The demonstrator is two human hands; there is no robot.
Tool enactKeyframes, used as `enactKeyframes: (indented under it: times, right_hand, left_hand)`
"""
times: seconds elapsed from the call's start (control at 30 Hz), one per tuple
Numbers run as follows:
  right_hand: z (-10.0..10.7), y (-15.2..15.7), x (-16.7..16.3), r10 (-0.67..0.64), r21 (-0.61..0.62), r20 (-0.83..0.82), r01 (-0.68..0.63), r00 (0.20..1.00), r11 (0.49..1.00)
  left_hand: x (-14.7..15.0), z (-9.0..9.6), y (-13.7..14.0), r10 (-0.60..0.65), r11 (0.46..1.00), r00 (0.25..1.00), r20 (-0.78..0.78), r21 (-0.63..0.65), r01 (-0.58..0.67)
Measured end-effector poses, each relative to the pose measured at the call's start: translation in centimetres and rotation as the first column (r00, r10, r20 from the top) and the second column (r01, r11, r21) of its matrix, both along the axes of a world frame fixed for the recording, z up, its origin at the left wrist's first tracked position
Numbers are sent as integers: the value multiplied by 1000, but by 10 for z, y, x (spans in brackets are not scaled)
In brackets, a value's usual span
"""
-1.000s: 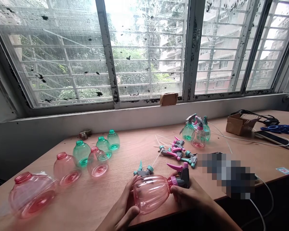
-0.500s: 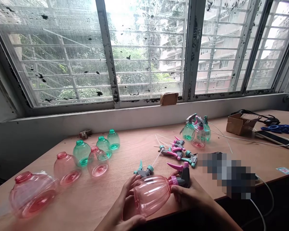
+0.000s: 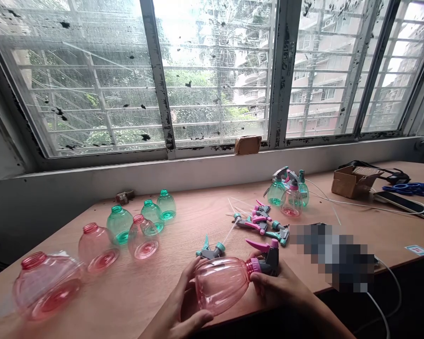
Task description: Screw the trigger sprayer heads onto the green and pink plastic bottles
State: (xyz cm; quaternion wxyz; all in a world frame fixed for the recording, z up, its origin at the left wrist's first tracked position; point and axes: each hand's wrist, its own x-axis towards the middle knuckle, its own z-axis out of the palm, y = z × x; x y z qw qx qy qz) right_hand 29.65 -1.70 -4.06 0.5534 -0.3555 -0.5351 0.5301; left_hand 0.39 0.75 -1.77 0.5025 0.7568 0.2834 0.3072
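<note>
A clear pink spray bottle (image 3: 222, 286) lies on its side in the air near the table's front edge, its neck to the right. My left hand (image 3: 185, 301) is wrapped round the base end, thumb below and fingers behind. At the neck, my right hand (image 3: 281, 282) grips the pink collar of the grey and pink spray head (image 3: 268, 256), its thumb at the collar. The right fingers are partly hidden behind the neck. Just behind the bottle lies a green and grey spray head (image 3: 212, 251). Several more loose spray heads (image 3: 261, 221) lie in a pile beyond.
Open pink bottles (image 3: 98, 247) and green bottles (image 3: 120, 223) stand at left. Bottles with spray heads (image 3: 290, 200) stand at back right. Further right are a cardboard box (image 3: 355, 182), a phone (image 3: 406, 205), blue scissors (image 3: 410, 189) and a white cable (image 3: 388, 273). A blurred patch covers something beside my right arm.
The bottle and both hands have barely shifted, the base end moving slightly left. Both hands keep their hold, and the things on the table have not moved.
</note>
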Motion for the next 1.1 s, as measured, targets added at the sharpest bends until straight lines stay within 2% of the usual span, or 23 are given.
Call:
enactKeyframes:
  times: [0.1, 0.2, 0.43, 0.57, 0.8, 1.1]
  right_hand:
    - [-3, 1, 2, -4, -9, 12, 4, 1000, 1000]
    - [-6, 3, 3, -12, -5, 26, 12, 1000, 1000]
    - [0, 1, 0, -10, -2, 50, 10, 999, 1000]
    - [2, -1, 0, -28, -27, 42, 29, 999, 999]
    - [-3, 1, 2, -15, -34, 50, 17, 999, 999]
    - [2, -2, 0, -25, -62, 50, 28, 998, 998]
  left_hand:
    - [-2, -7, 3, -7, 996, 1000, -24, 84, 9]
    - [-1, -8, 3, 40, 988, 997, -67, 149, -30]
    - [0, 5, -3, 67, 998, 997, -36, 9, -66]
    - [0, 0, 0, 84, 996, 996, -30, -7, -84]
    - [-7, -20, 12, 57, 985, 988, -140, 168, -33]
    - [0, -7, 6, 49, 999, 999, -12, 26, -48]
